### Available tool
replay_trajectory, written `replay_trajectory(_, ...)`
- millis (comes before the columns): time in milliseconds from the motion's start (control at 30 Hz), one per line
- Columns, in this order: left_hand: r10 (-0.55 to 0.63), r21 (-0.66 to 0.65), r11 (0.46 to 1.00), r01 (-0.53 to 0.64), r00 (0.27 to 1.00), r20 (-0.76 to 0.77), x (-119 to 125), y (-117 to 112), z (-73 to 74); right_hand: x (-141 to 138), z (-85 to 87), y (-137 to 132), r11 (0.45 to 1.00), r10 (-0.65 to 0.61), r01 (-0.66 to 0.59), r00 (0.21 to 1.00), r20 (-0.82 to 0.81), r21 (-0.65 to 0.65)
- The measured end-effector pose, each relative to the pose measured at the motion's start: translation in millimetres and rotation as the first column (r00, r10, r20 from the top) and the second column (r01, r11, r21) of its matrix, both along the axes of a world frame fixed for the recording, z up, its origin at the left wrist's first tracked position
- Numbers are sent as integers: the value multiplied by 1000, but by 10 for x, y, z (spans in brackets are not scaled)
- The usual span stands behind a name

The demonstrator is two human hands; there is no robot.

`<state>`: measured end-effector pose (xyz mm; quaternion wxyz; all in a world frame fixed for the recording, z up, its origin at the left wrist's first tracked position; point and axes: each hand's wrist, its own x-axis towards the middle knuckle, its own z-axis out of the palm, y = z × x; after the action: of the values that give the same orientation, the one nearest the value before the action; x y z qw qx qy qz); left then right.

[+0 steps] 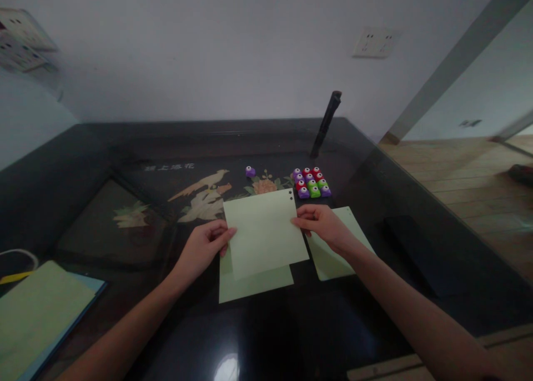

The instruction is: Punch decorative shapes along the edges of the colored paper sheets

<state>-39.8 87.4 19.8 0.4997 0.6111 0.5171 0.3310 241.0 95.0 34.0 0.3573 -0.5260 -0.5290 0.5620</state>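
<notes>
A pale green sheet of paper [266,234] is held up a little above the black table, tilted toward me. My left hand [208,241] pinches its left edge between thumb and fingers, and my right hand [322,222] pinches its right edge. Small dark star-shaped holes show in the sheet's top right corner. Partly covered by it, a second pale green sheet [258,288] lies on the table. Another pale green sheet [333,261] rests under my right wrist. Beyond the held sheet sits a single purple craft punch [250,171] with a white round button.
Several red, purple and green craft punches [310,182] stand in a block at the back right. Behind them a black stick-like object [327,123] stands upright. A stack of pale green paper [37,320] lies at left; a dark flat object [416,253] lies at right.
</notes>
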Motion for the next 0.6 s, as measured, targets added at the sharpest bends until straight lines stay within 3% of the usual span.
replay_trajectory(267, 70, 99, 992, -76, 995, 66, 215, 0, 141, 141, 95, -69, 997, -75, 75, 997, 22, -8)
replay_trajectory(467, -96, 118, 987, 107, 991, -92, 695, 127, 259, 579, 84, -202, 958, -285, 285, 958, 26, -12)
replay_trajectory(600, -226, 209, 935, 287, 935, -272, 1059, 193, 287, 984, 45, -306, 924, -379, 382, 920, 94, -10)
